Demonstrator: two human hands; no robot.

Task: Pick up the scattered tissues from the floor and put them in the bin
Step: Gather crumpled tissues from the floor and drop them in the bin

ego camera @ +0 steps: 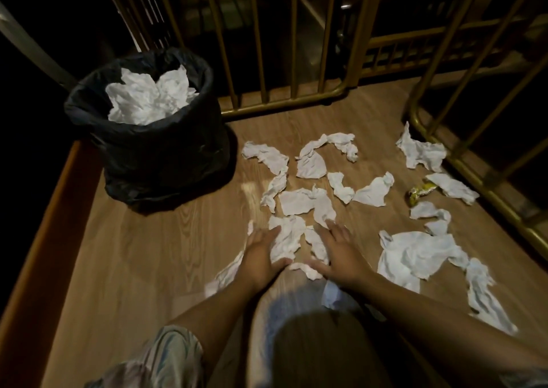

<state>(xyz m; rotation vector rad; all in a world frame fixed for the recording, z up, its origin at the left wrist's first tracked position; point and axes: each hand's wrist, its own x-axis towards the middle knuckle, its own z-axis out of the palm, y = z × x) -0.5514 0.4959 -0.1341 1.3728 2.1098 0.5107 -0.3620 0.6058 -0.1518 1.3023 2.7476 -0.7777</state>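
Observation:
Several crumpled white tissues lie scattered over the wooden floor (142, 257). My left hand (262, 254) and my right hand (339, 252) rest flat on either side of a small heap of tissues (289, 241), fingers spread and touching it. More tissues lie beyond them, such as one (305, 202) in the middle, and a large one (415, 254) to the right. The bin (166, 162), lined with a black bag, stands at the back left, holding a pile of white tissues (149, 97).
A golden metal railing (284, 103) fences the floor at the back and along the right side (486, 192). A small yellow wrapper (419, 193) lies near the right railing. A wooden edge (44, 233) borders the left. My knee (296, 328) is low in the middle.

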